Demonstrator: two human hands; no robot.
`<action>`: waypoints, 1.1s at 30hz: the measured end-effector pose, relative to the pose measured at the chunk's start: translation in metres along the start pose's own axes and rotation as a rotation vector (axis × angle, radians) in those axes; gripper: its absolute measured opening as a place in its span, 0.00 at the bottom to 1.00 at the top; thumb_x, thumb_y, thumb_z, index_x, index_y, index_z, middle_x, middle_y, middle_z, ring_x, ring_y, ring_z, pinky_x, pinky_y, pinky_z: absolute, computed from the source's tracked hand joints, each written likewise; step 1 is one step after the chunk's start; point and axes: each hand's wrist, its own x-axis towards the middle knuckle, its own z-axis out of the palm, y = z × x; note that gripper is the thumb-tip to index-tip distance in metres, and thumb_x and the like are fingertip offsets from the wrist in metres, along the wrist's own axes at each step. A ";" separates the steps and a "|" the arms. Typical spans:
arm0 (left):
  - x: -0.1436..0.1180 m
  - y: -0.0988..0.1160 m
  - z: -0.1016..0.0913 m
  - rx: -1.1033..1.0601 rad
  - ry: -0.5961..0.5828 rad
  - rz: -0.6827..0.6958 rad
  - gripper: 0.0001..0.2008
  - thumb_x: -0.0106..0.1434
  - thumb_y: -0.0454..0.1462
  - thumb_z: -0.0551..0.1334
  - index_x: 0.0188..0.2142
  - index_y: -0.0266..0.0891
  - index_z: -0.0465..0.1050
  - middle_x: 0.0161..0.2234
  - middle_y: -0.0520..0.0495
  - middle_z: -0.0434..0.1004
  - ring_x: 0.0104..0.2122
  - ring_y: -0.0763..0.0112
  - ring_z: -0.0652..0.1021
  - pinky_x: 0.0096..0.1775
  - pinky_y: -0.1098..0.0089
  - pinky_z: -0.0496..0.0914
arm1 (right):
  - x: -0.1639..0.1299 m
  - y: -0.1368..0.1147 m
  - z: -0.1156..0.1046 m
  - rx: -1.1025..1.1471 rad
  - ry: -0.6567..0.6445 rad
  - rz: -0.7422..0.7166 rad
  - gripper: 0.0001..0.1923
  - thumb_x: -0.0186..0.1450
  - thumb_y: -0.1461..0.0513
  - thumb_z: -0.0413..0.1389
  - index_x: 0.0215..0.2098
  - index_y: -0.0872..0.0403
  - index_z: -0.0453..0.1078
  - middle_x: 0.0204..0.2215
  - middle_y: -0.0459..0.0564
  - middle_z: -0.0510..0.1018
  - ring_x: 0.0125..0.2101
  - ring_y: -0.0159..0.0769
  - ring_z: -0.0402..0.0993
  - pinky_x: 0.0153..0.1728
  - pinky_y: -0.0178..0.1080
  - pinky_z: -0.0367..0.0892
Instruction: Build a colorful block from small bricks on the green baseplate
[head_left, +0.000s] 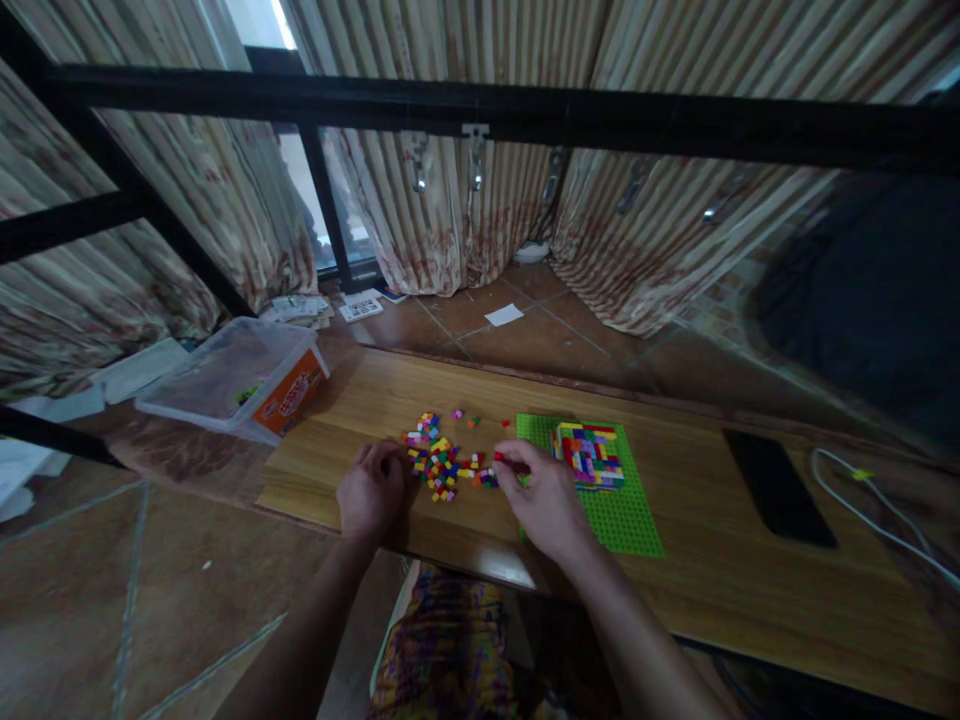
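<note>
1. Right hand [546, 497]: fingertips pinched on a small red brick [501, 458], held just above the table at the left edge of the green baseplate [626, 520].
2. Left hand [370, 490]: fingers curled loosely, holding nothing, resting on the wooden table [360, 415] beside the loose brick pile [437, 462].
3. Multicoloured brick block [590, 453] sits on the baseplate.
4. Black phone [778, 486] lies well right; clear plastic bin [238, 377] at far left.

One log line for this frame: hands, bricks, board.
left hand: resting by loose bricks | right hand: pinching red brick | green board: holds stacked brick block | surface: wooden table
</note>
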 end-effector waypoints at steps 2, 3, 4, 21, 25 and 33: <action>0.000 0.000 0.000 0.008 0.000 -0.006 0.11 0.64 0.39 0.56 0.40 0.44 0.76 0.40 0.49 0.79 0.36 0.68 0.77 0.31 0.72 0.63 | -0.016 0.009 -0.020 0.067 0.038 0.049 0.08 0.65 0.59 0.54 0.40 0.50 0.73 0.35 0.48 0.81 0.36 0.36 0.78 0.40 0.38 0.71; 0.000 0.001 -0.001 0.012 0.000 -0.007 0.11 0.64 0.39 0.55 0.40 0.44 0.76 0.40 0.49 0.79 0.36 0.68 0.77 0.31 0.72 0.63 | -0.023 0.016 -0.031 0.075 0.073 0.084 0.08 0.65 0.58 0.54 0.39 0.50 0.73 0.36 0.48 0.81 0.36 0.36 0.78 0.40 0.39 0.72; 0.000 0.002 -0.001 0.017 0.002 -0.007 0.11 0.64 0.39 0.55 0.40 0.44 0.76 0.40 0.49 0.79 0.35 0.68 0.77 0.31 0.72 0.62 | -0.029 0.024 -0.040 0.075 0.112 0.129 0.09 0.64 0.56 0.55 0.40 0.51 0.74 0.36 0.49 0.82 0.36 0.37 0.78 0.40 0.40 0.72; 0.002 0.001 -0.002 0.067 -0.006 -0.014 0.12 0.65 0.40 0.54 0.42 0.44 0.76 0.40 0.47 0.79 0.35 0.67 0.77 0.29 0.71 0.61 | -0.032 0.083 -0.096 -0.141 0.337 0.194 0.18 0.65 0.50 0.53 0.42 0.54 0.75 0.39 0.56 0.80 0.37 0.43 0.77 0.40 0.45 0.71; 0.002 0.000 -0.001 0.072 0.000 -0.004 0.13 0.65 0.40 0.54 0.42 0.44 0.76 0.41 0.47 0.79 0.35 0.66 0.78 0.29 0.71 0.61 | -0.025 0.089 -0.101 -0.188 0.308 0.175 0.16 0.64 0.52 0.53 0.40 0.53 0.75 0.37 0.54 0.79 0.33 0.40 0.74 0.37 0.43 0.69; 0.003 0.000 0.000 0.051 -0.006 -0.013 0.12 0.65 0.41 0.54 0.41 0.45 0.76 0.41 0.48 0.79 0.35 0.66 0.78 0.30 0.70 0.61 | -0.011 0.087 -0.097 -0.232 0.206 0.115 0.15 0.65 0.55 0.50 0.42 0.52 0.75 0.39 0.52 0.80 0.35 0.39 0.75 0.40 0.43 0.69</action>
